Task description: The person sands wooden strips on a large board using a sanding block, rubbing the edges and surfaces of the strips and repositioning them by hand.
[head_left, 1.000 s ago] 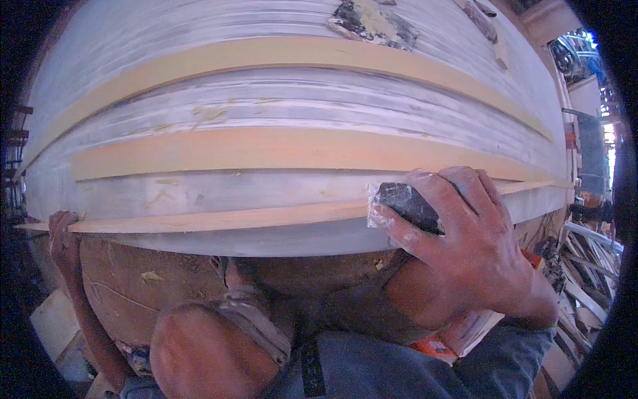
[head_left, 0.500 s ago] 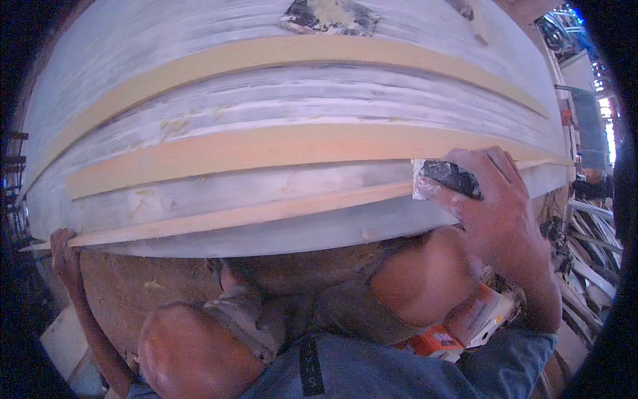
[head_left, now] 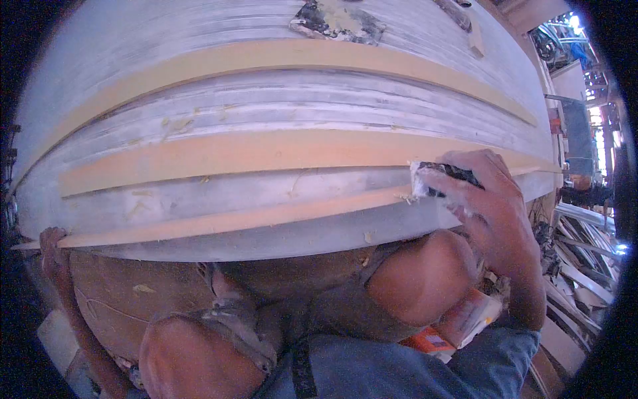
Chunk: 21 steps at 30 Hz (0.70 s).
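At the far left my left hand (head_left: 54, 249) is closed round the end of a thin, narrow wooden strip (head_left: 246, 218) lying along the near edge of a white-dusted board (head_left: 292, 241). My right hand (head_left: 488, 189) grips a dark block (head_left: 458, 174) with a whitened, dusty end, resembling a sanding block. It sits over the strip's right part, and my fingers hide much of it. Just beyond lies a wider wooden strip (head_left: 279, 154). A long, pale strip (head_left: 319, 54) curves across the board farther back.
A putty-smeared dark plate (head_left: 339, 23) lies at the back, with a small wooden piece (head_left: 476, 38) to its right. Shavings (head_left: 176, 124) dot the board. My knees are under its near edge. An orange and white box (head_left: 435, 339) and piled offcuts (head_left: 588, 253) are at the right.
My view has shifted slightly. My right hand and the block appear a little tilted and lower against the strip; crumbs now show at the block's left end. My left hand keeps its hold.
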Motion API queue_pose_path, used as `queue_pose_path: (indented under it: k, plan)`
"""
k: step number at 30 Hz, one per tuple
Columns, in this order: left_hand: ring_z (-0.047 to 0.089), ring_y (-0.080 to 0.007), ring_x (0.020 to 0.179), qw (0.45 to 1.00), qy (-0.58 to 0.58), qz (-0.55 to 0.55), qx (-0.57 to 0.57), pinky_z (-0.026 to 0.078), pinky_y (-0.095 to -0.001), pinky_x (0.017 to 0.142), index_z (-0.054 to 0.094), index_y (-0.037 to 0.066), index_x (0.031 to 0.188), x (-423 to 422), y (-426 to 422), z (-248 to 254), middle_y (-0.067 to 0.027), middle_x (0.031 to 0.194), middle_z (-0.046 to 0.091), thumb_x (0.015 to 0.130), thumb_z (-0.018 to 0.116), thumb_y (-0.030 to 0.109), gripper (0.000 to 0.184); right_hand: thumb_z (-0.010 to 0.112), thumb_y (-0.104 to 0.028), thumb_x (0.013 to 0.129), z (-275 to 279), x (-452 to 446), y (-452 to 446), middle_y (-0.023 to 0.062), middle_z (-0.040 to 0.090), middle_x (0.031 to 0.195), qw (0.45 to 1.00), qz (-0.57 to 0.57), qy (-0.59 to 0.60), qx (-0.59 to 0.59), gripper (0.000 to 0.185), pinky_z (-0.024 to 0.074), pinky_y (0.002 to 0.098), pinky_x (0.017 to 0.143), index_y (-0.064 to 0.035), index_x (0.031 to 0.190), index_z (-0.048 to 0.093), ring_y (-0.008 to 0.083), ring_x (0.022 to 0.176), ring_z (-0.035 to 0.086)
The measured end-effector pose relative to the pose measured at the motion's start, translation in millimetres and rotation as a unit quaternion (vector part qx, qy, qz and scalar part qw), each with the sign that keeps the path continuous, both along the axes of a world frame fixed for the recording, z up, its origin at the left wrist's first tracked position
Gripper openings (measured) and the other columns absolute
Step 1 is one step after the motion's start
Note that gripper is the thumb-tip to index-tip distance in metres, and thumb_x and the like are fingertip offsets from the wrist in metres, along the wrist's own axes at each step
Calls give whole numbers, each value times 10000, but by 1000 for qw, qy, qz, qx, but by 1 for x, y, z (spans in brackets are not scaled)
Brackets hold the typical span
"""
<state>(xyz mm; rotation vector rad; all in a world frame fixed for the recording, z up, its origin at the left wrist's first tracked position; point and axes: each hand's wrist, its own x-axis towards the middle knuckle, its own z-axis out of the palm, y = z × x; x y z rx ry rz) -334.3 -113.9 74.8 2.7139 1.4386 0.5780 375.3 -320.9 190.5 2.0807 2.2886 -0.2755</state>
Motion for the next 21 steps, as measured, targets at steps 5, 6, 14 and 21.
queue_pose_path:
  k: [5, 6, 14, 21]
  plan:
    - [574, -337, 1203, 999, -6, 8, -50, 428, -451, 1056, 664, 5, 1143, -21, 8, 3, -174, 1209, 649, 884, 694, 79, 271, 769, -135, 728, 1, -32, 13, 98, 640, 1168, 992, 108, 6, 59, 408, 495, 450, 959, -209, 1128, 735, 329, 1105, 596]
    - [565, -337, 1216, 997, -26, -2, -73, 421, -454, 1063, 658, 3, 1147, -23, 10, 4, -173, 1217, 645, 892, 693, 100, 275, 769, -151, 742, -1, -32, 15, 96, 639, 1176, 991, 118, 1, 61, 377, 493, 449, 965, -206, 1113, 741, 328, 1101, 595]
    - [548, -341, 1220, 997, 45, 11, -68, 382, -445, 1096, 644, -16, 1151, -30, 6, 14, -173, 1244, 617, 927, 667, 145, 277, 769, -152, 750, 3, 3, -11, 101, 632, 1204, 993, 86, -59, 54, 341, 492, 452, 965, -210, 1086, 760, 319, 1095, 591]
    - [549, -309, 1222, 991, 71, 87, -79, 384, -411, 1099, 641, -17, 1157, -4, 5, 21, -157, 1240, 624, 944, 652, 139, 264, 781, -149, 781, -7, 25, -17, 95, 628, 1215, 992, 70, -71, 73, 320, 486, 449, 967, -199, 1097, 755, 322, 1115, 578]
